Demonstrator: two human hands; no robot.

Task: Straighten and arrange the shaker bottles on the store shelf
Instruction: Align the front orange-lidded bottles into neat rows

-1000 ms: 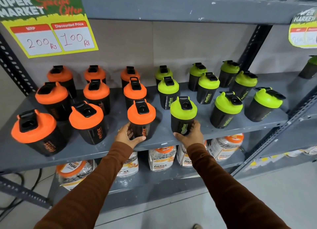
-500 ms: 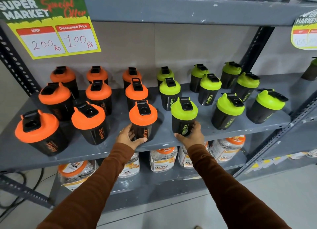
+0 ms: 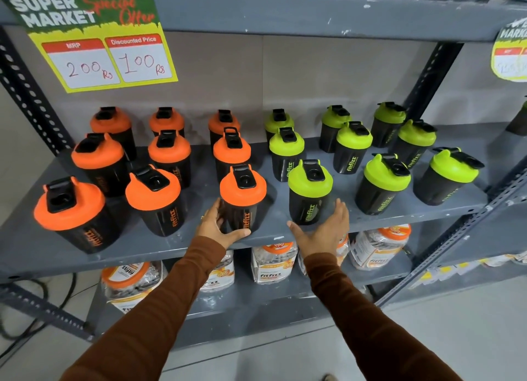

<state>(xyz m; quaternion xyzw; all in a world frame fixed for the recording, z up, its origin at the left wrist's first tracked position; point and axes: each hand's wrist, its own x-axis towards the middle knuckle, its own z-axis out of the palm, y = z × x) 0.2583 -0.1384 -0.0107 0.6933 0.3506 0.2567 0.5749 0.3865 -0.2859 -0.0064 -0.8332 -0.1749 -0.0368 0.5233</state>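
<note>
Black shaker bottles stand in rows on a grey shelf [image 3: 279, 203], several with orange lids on the left and several with green lids on the right. My left hand [image 3: 218, 226] wraps the base of the front orange-lid shaker [image 3: 242, 199] at the shelf's front edge. My right hand [image 3: 325, 229] is spread open just in front and to the right of the front green-lid shaker [image 3: 309, 194], apart from it. The green-lid shaker at the far right [image 3: 447, 178] leans toward the shelf post.
A price sign [image 3: 94, 38] hangs from the upper shelf at the left. Perforated posts [image 3: 427, 75] frame the bay. Clear jars with orange lids [image 3: 273, 262] sit on the shelf below. Cables lie on the floor at the lower left.
My right hand has let go of the front green-lid shaker and spread open. My left hand stays on the orange-lid shaker.
</note>
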